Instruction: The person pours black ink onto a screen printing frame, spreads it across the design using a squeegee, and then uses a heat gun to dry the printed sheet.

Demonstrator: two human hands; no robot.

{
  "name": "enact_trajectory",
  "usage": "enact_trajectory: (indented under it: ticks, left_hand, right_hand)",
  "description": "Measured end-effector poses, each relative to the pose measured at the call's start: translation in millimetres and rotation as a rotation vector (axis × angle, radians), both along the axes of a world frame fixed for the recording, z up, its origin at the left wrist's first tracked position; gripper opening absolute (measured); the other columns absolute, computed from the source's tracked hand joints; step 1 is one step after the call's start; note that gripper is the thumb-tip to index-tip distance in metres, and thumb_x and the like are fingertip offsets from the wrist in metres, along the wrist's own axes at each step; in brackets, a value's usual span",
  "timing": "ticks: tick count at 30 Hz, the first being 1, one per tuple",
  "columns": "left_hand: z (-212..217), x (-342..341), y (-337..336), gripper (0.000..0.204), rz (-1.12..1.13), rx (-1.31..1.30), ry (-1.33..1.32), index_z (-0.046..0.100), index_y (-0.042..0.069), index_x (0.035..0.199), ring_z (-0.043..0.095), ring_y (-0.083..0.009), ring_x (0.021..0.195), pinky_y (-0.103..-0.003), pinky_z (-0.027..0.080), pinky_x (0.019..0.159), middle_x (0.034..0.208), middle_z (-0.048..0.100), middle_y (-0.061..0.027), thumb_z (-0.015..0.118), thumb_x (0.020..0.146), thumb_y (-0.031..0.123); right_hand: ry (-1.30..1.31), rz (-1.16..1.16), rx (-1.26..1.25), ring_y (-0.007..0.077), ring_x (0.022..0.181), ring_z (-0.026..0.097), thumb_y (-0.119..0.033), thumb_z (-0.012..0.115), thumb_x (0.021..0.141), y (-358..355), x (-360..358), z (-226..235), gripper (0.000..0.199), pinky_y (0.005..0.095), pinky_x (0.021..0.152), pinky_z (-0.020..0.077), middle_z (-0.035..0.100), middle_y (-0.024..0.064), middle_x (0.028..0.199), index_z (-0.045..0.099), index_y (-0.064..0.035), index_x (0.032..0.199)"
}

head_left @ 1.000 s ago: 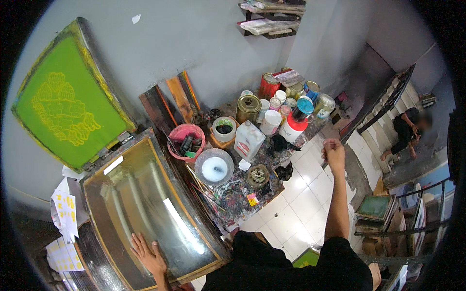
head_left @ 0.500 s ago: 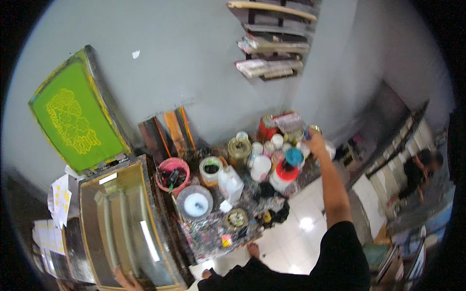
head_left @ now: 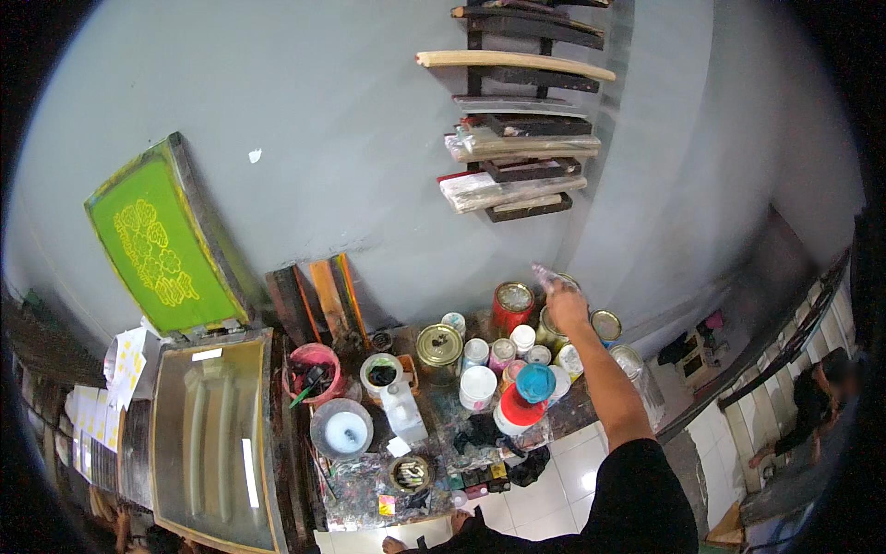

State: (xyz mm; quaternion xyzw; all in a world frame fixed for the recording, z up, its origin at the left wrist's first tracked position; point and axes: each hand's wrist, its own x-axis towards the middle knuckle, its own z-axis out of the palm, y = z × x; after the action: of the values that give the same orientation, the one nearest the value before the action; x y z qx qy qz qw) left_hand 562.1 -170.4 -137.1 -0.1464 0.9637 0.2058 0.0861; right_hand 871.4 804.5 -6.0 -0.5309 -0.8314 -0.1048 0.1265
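**Right hand on a pale flat piece over the back tins**

Head view: right hand (head_left: 569, 309) is out over the far side of the paint-stained bench (head_left: 355, 489), fingers (head_left: 556, 289) looking closed on a pale flat piece (head_left: 544, 273). Its end pokes out past them toward 11 o'clock. Hand hides the rest, so can't tell full shape or whether it touches a tin. Left hand out of view; can't tell what it's doing.

Handling, my guess: light, thin, fairly stiff, maybe slick if plastic-faced. Edge pinch suits it; a hold nearer mid-edge should sag less. One hand looks enough.

Clock from the right hand: gold tin (head_left: 546, 334) just under it, red tin (head_left: 513, 309) beside it at 9, another tin (head_left: 606, 325) at 4. Small white pot (head_left: 523, 337) at 8, teal-topped red container (head_left: 525, 402) at 7, white jug (head_left: 403, 411) farther at 8. Pink bucket (head_left: 314, 374) and green screen (head_left: 157, 249) well off toward 9. Rack of boards (head_left: 526, 115) up at 12.

In the way: grey wall (head_left: 351, 138) behind, tin rims crowding below, containers along the forearm's left. Another person (head_left: 817, 406) at 4, well apart.
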Motion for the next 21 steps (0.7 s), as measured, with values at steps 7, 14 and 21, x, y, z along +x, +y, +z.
enact_trajectory:
  ticks: [7,14,21]
  left_hand:
    - [-43.0,11.0,71.0,0.073,-0.085,0.306,-0.12,0.028,0.009,0.156,0.049,-0.0436,0.129,-0.053,0.046,0.098,0.155,0.036,-0.0216,0.048,0.101,0.052]
    - [-81.6,19.0,67.2,0.075,-0.107,0.529,-0.188,0.028,0.009,0.156,0.051,-0.0437,0.126,-0.053,0.046,0.097,0.154,0.038,-0.0209,0.048,0.1,0.055]
    - [-99.7,46.9,12.4,0.076,-0.084,0.645,-0.226,0.027,0.009,0.156,0.052,-0.0435,0.125,-0.053,0.047,0.097,0.153,0.039,-0.0203,0.047,0.1,0.056]
  right_hand:
    - [0.467,-0.004,0.658,0.0342,0.114,0.059,-0.012,0.057,0.094,-64.8,18.2,211.0,0.03,0.047,0.086,0.0538,0.063,0.0118,0.12,0.058,-0.0105,0.124]
    - [0.459,0.441,0.812,0.0337,0.12,0.056,-0.004,0.058,0.088,-35.4,-49.5,308.1,0.033,0.0449,0.094,0.0524,0.059,0.0111,0.127,0.059,-0.0101,0.121]
    - [0.314,0.366,0.715,0.0349,0.118,0.057,-0.014,0.061,0.091,8.3,-123.5,341.4,0.027,0.0469,0.095,0.05,0.066,0.0148,0.114,0.062,-0.0103,0.118]
